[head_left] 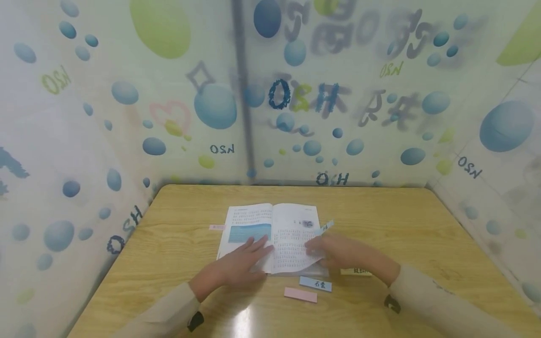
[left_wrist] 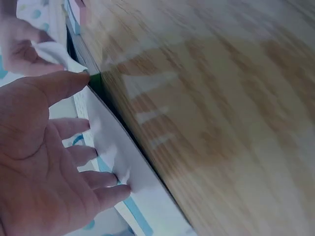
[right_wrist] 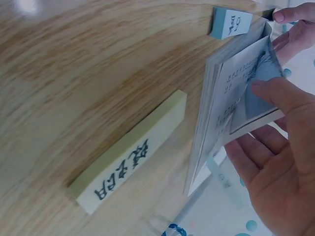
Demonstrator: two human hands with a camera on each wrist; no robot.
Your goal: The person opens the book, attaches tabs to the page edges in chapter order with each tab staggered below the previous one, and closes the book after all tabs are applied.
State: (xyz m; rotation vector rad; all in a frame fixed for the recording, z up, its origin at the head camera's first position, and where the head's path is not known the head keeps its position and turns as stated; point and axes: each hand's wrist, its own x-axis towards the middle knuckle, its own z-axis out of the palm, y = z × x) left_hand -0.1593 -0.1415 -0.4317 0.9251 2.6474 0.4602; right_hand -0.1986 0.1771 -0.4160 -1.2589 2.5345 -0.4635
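An open book (head_left: 253, 216) lies on the table, with printed text and a blue picture (head_left: 249, 233) on its left page. My left hand (head_left: 243, 265) rests over the lower left page near the spine, its fingers extended. In the left wrist view the thumb lies along the book's near edge. With thumb and fingers, my right hand (head_left: 346, 253) pinches the right-hand page (head_left: 291, 263), whose lower outer corner is lifted and curving. The right wrist view shows the thumb on the raised page (right_wrist: 243, 69) and the fingers behind it.
A pink sticky strip (head_left: 217, 227) juts from the book's left edge, a blue strip (head_left: 325, 227) from its right. Nearer me lie a blue sticky-note pad (head_left: 310, 284) with handwriting, a pink pad (head_left: 301, 295) and a yellow pad (right_wrist: 133, 157) with handwriting. Patterned walls (head_left: 287, 159) enclose the table.
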